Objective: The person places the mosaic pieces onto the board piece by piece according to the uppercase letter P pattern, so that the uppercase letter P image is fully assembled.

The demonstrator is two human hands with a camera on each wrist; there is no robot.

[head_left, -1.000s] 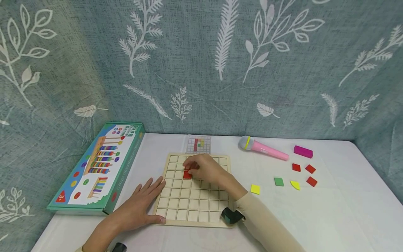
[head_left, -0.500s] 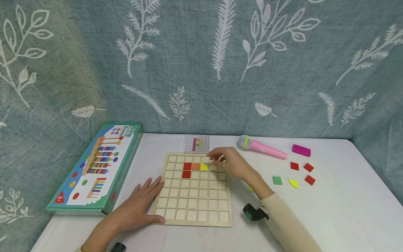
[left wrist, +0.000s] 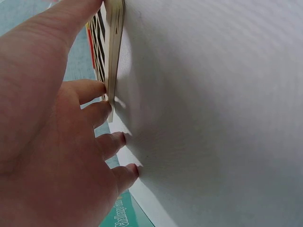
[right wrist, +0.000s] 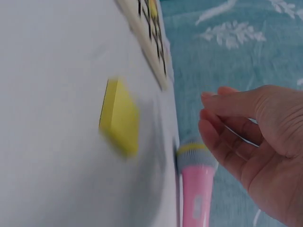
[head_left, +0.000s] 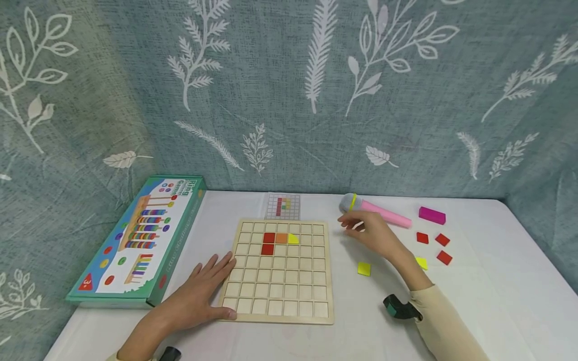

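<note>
Touching grid board (head_left: 291,291): left hand (head_left: 197,293) (right hand (head_left: 371,233) near microphone (head_left: 394,217)).

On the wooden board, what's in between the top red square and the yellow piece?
An orange square! It fills the one spot between the top red square and the yellow piece. The head view shows it.

The pale wooden grid board (head_left: 283,276) lies flat. Its second row from the far edge holds a red square (head_left: 269,237), orange square (head_left: 281,238) and yellow round-cornered tile (head_left: 293,239) — its third, another red square (head_left: 267,249). A yellow square (head_left: 364,269) lies right of it.
</note>
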